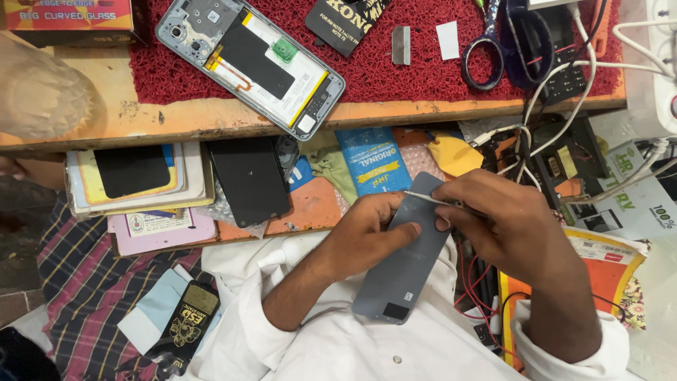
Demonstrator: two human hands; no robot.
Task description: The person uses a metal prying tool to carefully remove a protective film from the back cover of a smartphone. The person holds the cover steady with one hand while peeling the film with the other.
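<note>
Cluttered wooden bench [233, 116], red mat [395, 67], opened phone [250, 60]

The left hand [370, 229] grips a flat grey phone back panel [403, 257] held over the lap, thumb pressed on its face. The right hand [504, 212] pinches a thin metal pick [425, 198] across the panel's upper edge. On the red bristle mat [381, 70] above lies an opened phone with exposed battery [250, 60], with blue-handled scissors [497, 42] well apart
</note>
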